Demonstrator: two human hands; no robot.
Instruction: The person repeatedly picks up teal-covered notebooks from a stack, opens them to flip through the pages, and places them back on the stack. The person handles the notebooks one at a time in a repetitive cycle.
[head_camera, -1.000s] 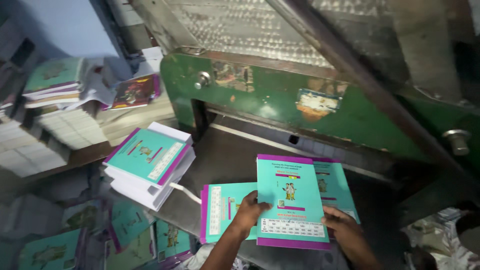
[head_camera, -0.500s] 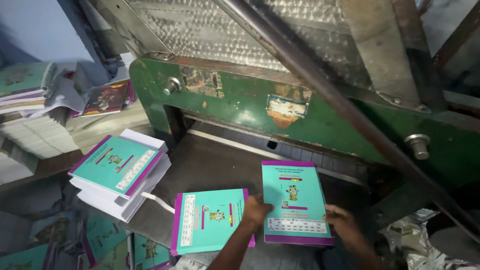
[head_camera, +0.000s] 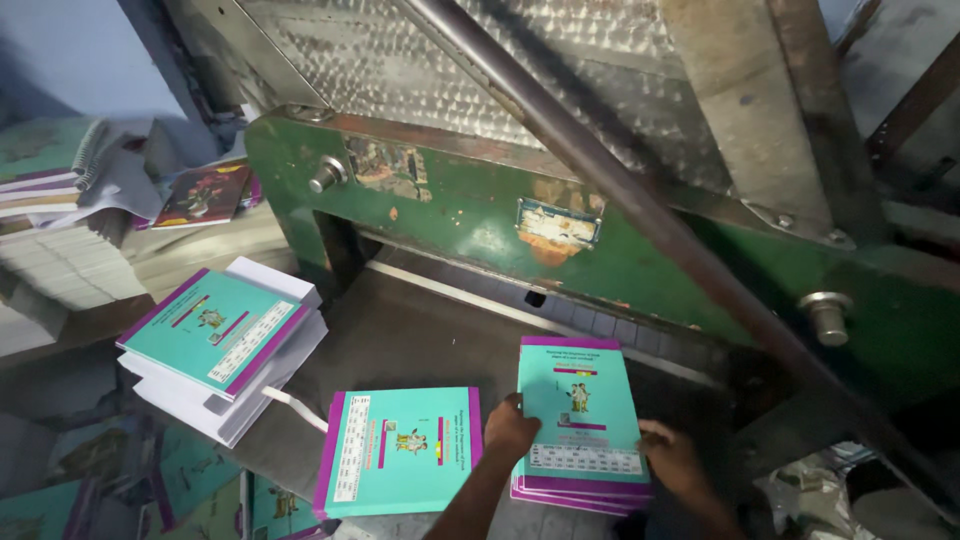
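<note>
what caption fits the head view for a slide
Both hands, left hand and right hand, grip a teal booklet stack on the green cutting machine's table.

Three stacks of teal booklets: one (head_camera: 580, 425) between both hands, one (head_camera: 400, 450) just left, one (head_camera: 215, 335) farther left.

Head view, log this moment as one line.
left hand: on teal booklet stack | right hand: same stack's right edge | stack: on cutter bed

We face a worn green cutting machine (head_camera: 480, 215) filling the upper frame, a dim grey worktop (head_camera: 400, 340) beneath, pale blue wall (head_camera: 70, 50) upper left.
</note>
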